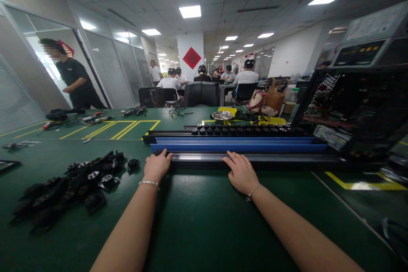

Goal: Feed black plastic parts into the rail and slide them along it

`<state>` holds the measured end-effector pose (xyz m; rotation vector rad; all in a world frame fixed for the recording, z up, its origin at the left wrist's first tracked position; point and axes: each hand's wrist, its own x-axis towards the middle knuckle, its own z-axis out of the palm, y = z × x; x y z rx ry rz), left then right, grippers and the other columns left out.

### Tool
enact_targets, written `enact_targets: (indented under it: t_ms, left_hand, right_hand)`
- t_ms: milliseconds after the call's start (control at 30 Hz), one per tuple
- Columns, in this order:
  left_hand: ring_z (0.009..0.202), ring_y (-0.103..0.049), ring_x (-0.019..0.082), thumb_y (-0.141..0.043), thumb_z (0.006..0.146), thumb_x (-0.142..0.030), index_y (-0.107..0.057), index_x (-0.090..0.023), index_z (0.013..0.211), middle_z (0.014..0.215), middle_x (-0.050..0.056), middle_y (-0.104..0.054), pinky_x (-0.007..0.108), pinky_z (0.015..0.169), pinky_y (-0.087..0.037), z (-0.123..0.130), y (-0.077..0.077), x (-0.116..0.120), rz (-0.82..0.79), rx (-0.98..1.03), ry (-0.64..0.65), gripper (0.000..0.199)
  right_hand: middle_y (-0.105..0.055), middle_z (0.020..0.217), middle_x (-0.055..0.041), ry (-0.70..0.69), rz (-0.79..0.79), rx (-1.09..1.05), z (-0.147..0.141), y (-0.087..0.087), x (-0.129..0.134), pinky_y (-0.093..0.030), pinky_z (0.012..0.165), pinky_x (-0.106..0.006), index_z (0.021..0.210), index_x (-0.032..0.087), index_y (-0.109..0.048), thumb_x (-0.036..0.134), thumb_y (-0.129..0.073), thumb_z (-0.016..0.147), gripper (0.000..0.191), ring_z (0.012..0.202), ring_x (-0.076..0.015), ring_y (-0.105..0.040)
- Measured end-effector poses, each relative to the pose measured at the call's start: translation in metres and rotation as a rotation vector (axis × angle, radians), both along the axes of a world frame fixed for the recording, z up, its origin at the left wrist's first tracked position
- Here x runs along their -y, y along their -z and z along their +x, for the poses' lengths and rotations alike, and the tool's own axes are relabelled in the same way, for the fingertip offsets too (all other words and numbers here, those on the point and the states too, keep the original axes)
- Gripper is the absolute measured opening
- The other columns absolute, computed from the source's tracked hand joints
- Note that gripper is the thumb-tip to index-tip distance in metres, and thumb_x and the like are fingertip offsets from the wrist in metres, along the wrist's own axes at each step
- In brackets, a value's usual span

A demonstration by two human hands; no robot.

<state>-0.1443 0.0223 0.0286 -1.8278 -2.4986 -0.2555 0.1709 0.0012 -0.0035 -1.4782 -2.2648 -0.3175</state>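
Observation:
A long black metal rail (197, 157) with a shiny grey strip lies across the green table in front of me. At its left end my left hand (157, 166) is closed round a small black part (158, 152), fingers bent over the rail's tip. My right hand (242, 174) rests with fingers apart on the near edge of the rail, around its middle. Directly behind runs a blue rail (239, 144), parallel to the black one. Further back, a row of small black knob-like parts (223, 131) stands along another dark rail (170, 136).
A heap of black plastic parts (76, 187) lies left, with one loose part (133, 165) beside it. An open computer case (338, 110) stands at right. Behind are a metal bowl (222, 115), cables (180, 112) and hand tools (92, 117). Several people sit beyond; one person (76, 76) walks at left.

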Motion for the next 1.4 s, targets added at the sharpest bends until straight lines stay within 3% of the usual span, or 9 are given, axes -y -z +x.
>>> enact_targets:
  t_ms: [467, 933, 1400]
  left_hand:
    - [0.099, -0.059, 0.033, -0.023, 0.086, -0.056, -0.048, -0.035, 0.132, 0.118, 0.019, -0.058, 0.044, 0.080, -0.044, 0.006, -0.007, 0.007, 0.017, 0.070, -0.124, 0.056]
    - [0.102, -0.057, 0.029, -0.020, 0.091, -0.039, -0.053, -0.027, 0.129, 0.106, 0.017, -0.066, 0.041, 0.082, -0.045, -0.007, -0.001, 0.007, 0.092, 0.017, -0.054, 0.052]
    - [0.103, -0.055, 0.031, -0.022, 0.090, -0.038, -0.052, -0.024, 0.130, 0.113, 0.019, -0.062, 0.043, 0.085, -0.042, -0.018, 0.001, 0.007, 0.121, 0.053, -0.147, 0.052]
  right_hand:
    - [-0.045, 0.140, -0.0073, -0.002, 0.018, 0.005, 0.001, 0.002, -0.001, -0.023, 0.107, -0.041, 0.123, 0.023, -0.056, 0.012, -0.044, 0.073, 0.052, 0.127, -0.0227, -0.039]
    - [-0.044, 0.141, -0.0072, -0.005, -0.004, 0.004, 0.001, 0.001, -0.001, -0.023, 0.107, -0.041, 0.123, 0.023, -0.055, 0.012, -0.045, 0.073, 0.052, 0.127, -0.0222, -0.038]
    - [-0.046, 0.139, -0.0065, -0.009, 0.005, -0.001, 0.001, 0.001, -0.001, -0.024, 0.106, -0.041, 0.122, 0.024, -0.056, 0.012, -0.044, 0.073, 0.052, 0.124, -0.0218, -0.041]
